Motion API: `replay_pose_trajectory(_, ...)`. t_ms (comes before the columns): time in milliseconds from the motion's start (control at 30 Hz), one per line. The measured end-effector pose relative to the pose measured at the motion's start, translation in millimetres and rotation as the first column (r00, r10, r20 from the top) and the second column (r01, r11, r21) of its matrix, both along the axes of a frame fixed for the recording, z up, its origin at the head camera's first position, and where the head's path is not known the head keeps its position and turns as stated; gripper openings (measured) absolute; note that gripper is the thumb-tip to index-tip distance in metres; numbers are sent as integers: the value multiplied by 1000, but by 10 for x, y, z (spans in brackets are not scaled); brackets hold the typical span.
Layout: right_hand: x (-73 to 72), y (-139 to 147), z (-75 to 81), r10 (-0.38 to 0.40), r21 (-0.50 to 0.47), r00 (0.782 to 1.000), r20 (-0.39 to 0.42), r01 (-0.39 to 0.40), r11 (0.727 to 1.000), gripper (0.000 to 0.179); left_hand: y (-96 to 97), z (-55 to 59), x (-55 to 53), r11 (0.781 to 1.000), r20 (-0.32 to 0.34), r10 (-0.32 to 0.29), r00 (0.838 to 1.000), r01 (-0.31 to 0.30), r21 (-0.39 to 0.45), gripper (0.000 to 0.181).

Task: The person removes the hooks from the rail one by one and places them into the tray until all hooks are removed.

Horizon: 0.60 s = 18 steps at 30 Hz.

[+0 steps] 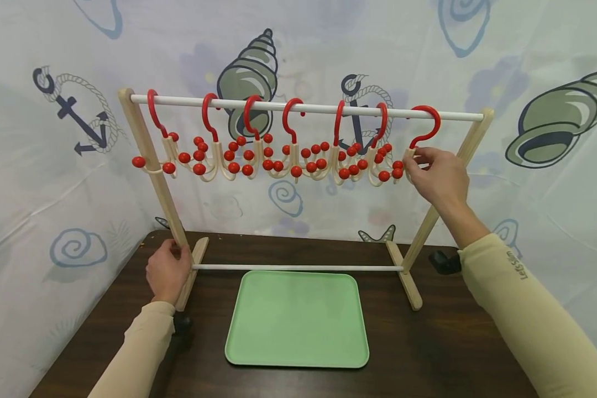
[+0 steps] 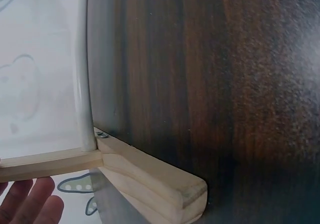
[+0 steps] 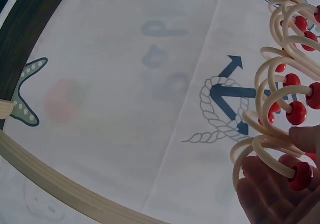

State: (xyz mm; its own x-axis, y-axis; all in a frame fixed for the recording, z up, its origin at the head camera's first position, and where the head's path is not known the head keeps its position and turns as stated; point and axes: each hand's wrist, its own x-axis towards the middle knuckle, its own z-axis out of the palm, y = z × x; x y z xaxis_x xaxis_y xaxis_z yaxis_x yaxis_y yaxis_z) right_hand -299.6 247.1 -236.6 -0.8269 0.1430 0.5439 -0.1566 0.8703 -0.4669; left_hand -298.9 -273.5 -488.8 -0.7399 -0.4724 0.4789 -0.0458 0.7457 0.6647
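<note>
A clothes rack with pale wooden posts (image 1: 160,190) and a white top rail (image 1: 318,109) stands on the table. My right hand (image 1: 440,174) pinches the pale stem of the rightmost claw-shaped hanger, whose red hook (image 1: 436,126) loops over the rail near its right end. In the right wrist view, curved prongs (image 3: 267,160) tipped with red balls stick out past the fingers. Low on the rack's left post, my left hand (image 1: 168,271) grips the wood. The left wrist view shows its fingertips (image 2: 44,186) against that post, above the foot (image 2: 155,179).
Several similar hangers (image 1: 294,149) hang along the rail, their balls crowding together in the middle. A green tray (image 1: 298,320) lies on the dark wooden table (image 1: 428,354) in front of the white lower bar (image 1: 298,268). Behind stands a patterned cloth (image 1: 298,215).
</note>
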Motion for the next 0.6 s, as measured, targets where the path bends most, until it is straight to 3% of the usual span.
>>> replay_pose_trajectory(233, -19, -11, -11, 23, -40, 999, 26, -22, 999, 53, -6, -14, -8, 1000, 11, 17, 1000, -17, -19, 26)
replay_pose_trajectory(600, -5, 40, 32, 18, -40, 999, -29, -19, 999, 49, -14, -7, -15, 998, 18, 26, 999, -25, -51, 24)
